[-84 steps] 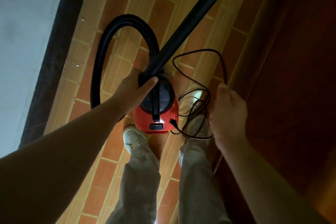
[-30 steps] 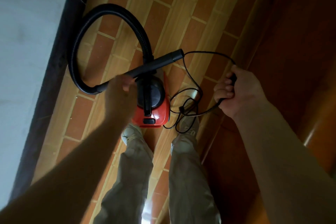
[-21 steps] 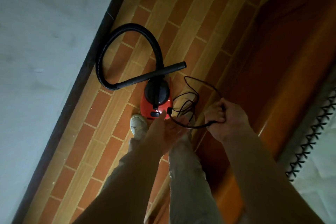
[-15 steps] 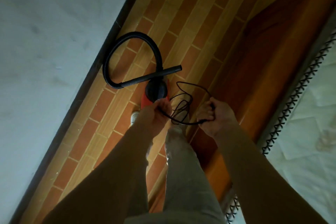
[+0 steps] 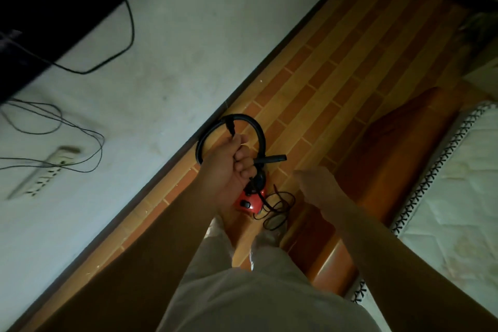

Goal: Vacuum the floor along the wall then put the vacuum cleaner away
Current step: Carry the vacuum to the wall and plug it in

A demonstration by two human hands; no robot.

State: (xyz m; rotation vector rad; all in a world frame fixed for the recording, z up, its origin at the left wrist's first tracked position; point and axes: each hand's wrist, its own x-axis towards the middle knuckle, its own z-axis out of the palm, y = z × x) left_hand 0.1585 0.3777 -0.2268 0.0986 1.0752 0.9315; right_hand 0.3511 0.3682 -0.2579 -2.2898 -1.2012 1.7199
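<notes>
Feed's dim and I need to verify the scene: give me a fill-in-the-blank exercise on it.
The vacuum body is coloured ___.
The left hand grips the ___ of the cord.
The power strip is on the ___.
Missing words: red; plug; wall.
</notes>
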